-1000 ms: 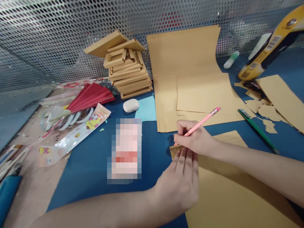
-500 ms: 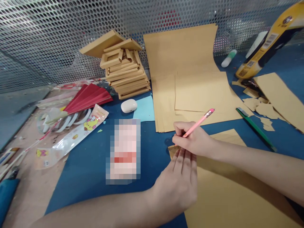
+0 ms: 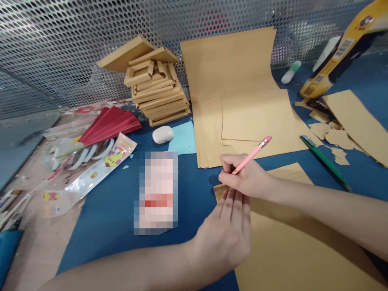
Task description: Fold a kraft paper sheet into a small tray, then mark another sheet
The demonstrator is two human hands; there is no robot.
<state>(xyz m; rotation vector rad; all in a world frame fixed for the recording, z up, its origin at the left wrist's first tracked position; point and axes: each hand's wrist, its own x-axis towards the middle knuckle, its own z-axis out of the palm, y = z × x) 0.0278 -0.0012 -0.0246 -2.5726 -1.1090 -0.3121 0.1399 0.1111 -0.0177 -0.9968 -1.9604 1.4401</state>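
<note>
My right hand (image 3: 248,178) is closed round a pink pencil (image 3: 252,155), its eraser end slanting up to the right. The pencil's tip points down at the far left corner of a brown paper sheet (image 3: 281,242), beside a ruler (image 3: 219,187) with scale marks. Most of the ruler is hidden under my hands. My left hand (image 3: 227,230) lies flat just below my right one, fingers stretched out and close together, pressing on the ruler and sheet. Its fingertips are partly hidden by my right hand.
Folded cardboard frames (image 3: 160,97) are stacked by the mesh wall. Brown paper sheets (image 3: 209,101) lean behind my hands. A white earbud case (image 3: 163,134) and blue paper (image 3: 183,139) lie left, a green craft knife (image 3: 325,163) and scraps (image 3: 338,139) right. A red folded fan (image 3: 110,125) lies far left.
Objects in view sit slightly further left and a little higher, as if the camera shifted. Both hands and the pencil keep nearly the same pose.
</note>
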